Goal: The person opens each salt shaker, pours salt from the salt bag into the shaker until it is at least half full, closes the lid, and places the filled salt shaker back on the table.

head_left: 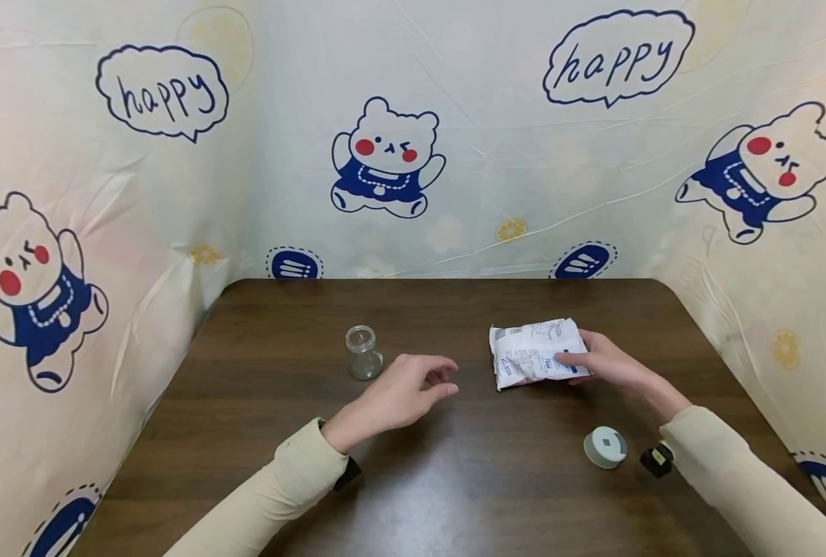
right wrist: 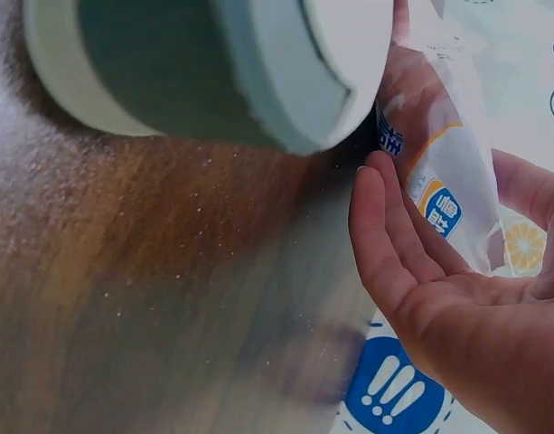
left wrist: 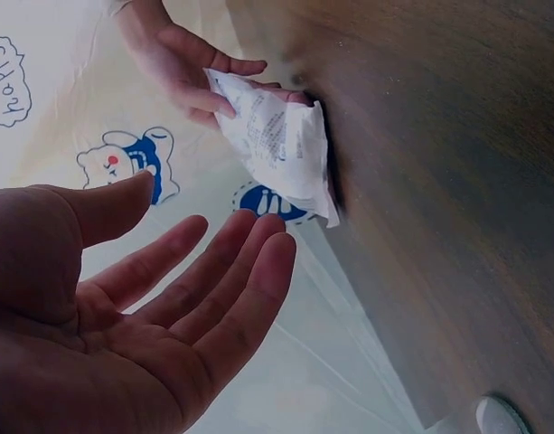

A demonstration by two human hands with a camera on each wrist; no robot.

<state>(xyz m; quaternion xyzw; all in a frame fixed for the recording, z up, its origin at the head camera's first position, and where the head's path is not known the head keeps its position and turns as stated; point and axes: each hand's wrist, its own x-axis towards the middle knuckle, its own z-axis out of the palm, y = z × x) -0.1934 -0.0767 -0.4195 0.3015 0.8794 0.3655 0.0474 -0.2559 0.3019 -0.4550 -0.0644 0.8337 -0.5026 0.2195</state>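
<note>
In the head view, the brown tabletop (head_left: 204,464) stands before a pale cloth (head_left: 489,162) printed with bears. On the far right part of it, the right hand (head_left: 615,362) grips a white packet (head_left: 534,352) at its right edge, with the thumb on top. The left hand (head_left: 409,391) is near the middle; its fingers are relaxed, slightly bent, and hold nothing. A glass jar (head_left: 363,356) stands upright to the left, just beyond this hand. A round cap (head_left: 605,447) lies on the near right, beside the right wrist.

In the left wrist view, the left palm is free and its fingers are apart from the packet.

In the right wrist view, the packet is between thumb and fingers; whether it touches the tabletop, I cannot tell. The cap hides a part of it.
</note>
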